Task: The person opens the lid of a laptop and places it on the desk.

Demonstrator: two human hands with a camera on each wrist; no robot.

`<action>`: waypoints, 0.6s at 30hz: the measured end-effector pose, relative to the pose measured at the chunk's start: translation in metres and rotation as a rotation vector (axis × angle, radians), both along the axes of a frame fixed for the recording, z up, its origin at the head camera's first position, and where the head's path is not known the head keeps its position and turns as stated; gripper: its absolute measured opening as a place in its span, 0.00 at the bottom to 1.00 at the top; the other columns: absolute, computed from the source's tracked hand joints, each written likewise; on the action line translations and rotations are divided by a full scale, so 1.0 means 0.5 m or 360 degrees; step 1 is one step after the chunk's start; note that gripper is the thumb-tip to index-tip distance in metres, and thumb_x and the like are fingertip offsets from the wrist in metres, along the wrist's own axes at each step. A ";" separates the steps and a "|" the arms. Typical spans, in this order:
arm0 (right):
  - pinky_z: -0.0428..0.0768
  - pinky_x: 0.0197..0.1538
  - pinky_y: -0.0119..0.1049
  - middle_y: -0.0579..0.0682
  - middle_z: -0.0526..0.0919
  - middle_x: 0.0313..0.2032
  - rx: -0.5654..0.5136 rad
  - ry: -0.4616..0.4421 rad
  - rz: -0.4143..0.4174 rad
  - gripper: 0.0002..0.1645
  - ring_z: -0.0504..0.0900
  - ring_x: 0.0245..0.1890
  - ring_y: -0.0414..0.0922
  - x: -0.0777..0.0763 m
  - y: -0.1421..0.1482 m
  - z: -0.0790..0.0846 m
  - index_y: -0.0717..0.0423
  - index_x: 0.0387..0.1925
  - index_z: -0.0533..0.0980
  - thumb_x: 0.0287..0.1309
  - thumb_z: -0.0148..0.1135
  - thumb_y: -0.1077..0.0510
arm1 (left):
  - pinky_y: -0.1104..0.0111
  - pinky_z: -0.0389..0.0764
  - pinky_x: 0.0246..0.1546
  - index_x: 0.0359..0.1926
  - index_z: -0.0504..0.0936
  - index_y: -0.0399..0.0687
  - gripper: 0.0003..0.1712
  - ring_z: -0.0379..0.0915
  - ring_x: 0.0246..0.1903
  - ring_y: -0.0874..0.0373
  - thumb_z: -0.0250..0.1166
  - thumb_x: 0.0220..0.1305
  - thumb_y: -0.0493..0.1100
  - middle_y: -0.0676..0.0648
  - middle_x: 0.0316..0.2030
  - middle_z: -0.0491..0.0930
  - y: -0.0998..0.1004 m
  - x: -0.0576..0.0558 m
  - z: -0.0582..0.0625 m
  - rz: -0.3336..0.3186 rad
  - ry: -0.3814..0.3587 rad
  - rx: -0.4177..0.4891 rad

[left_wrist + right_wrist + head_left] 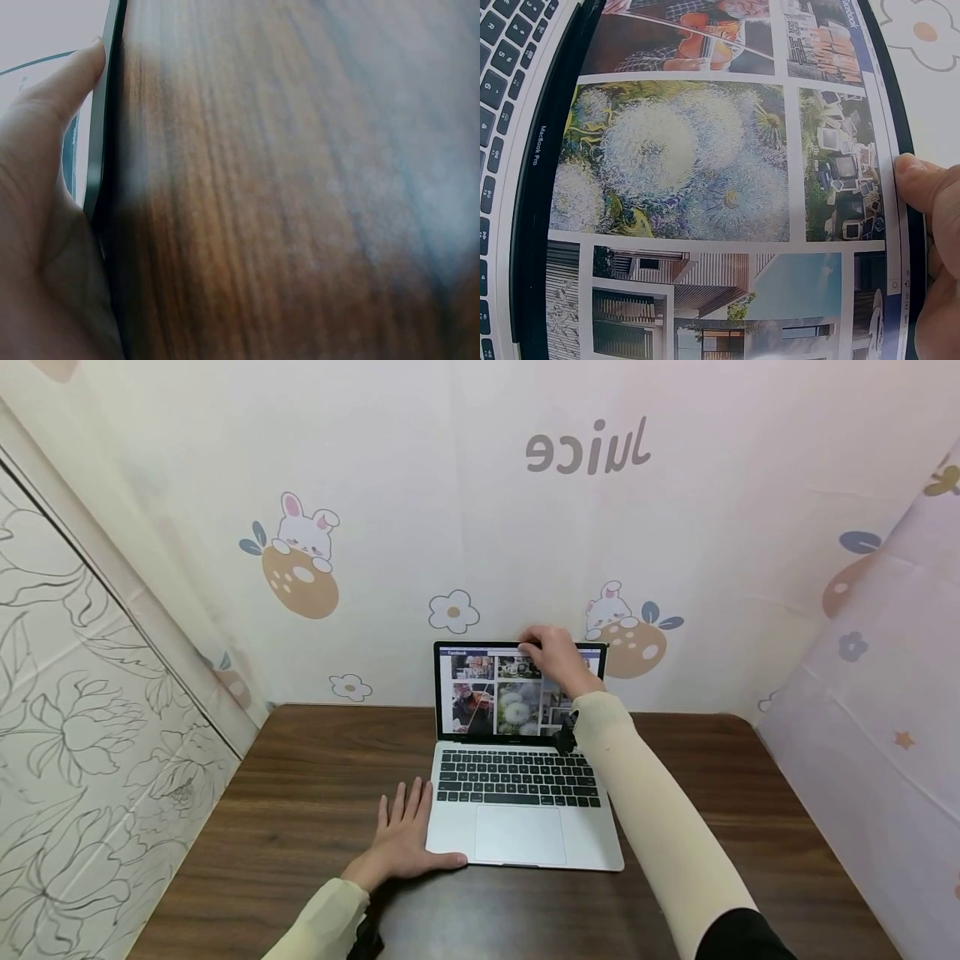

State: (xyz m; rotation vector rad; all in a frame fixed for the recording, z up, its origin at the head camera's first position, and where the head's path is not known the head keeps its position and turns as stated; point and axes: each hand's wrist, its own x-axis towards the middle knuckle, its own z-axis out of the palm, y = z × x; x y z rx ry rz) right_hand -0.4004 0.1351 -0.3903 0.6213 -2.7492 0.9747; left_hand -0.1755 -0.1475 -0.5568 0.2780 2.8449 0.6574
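A silver MacBook Pro laptop (520, 835) stands unfolded on the table, its lid tilted up and its screen (480, 710) lit with a grid of photos. My right hand (558, 658) pinches the lid's top edge, the thumb on the screen side and the curled fingers behind, as the right wrist view also shows. My left hand (408, 839) lies with straight, spread fingers against the laptop's front left corner. Its thumb (71, 79) reaches along the front edge. The right forearm passes over the laptop's right side and hides part of the screen and keyboard (517, 777).
The brown wood-grain table (300, 793) extends around the laptop. Behind it hangs a pale curtain (405, 510) printed with rabbits and flowers. Patterned panels (90, 735) close off the left side, and more printed cloth (885, 760) hangs at the right.
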 end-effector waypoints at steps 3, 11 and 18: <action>0.82 0.57 0.50 0.59 0.86 0.53 -0.0015 -0.0011 0.0005 0.13 0.85 0.52 0.54 0.001 0.002 0.000 0.59 0.53 0.82 0.74 0.60 0.58 | 0.36 0.27 0.75 0.83 0.42 0.43 0.82 0.27 0.81 0.35 0.61 0.43 0.89 0.38 0.83 0.37 0.001 0.000 0.002 -0.0001 -0.0026 -0.0028; 0.82 0.56 0.51 0.57 0.86 0.53 -0.0060 -0.0076 0.0003 0.14 0.85 0.52 0.53 0.006 0.006 -0.001 0.58 0.54 0.82 0.75 0.59 0.56 | 0.36 0.26 0.75 0.84 0.41 0.46 0.83 0.25 0.82 0.38 0.59 0.40 0.92 0.41 0.83 0.35 0.000 -0.007 -0.023 0.0009 -0.0005 -0.0073; 0.83 0.55 0.50 0.56 0.86 0.51 -0.0088 -0.0045 -0.0014 0.13 0.85 0.50 0.52 0.003 0.004 -0.009 0.57 0.53 0.82 0.74 0.60 0.55 | 0.36 0.26 0.75 0.84 0.41 0.46 0.84 0.26 0.82 0.38 0.58 0.39 0.93 0.41 0.83 0.36 0.000 -0.007 -0.024 0.0013 0.0018 -0.0039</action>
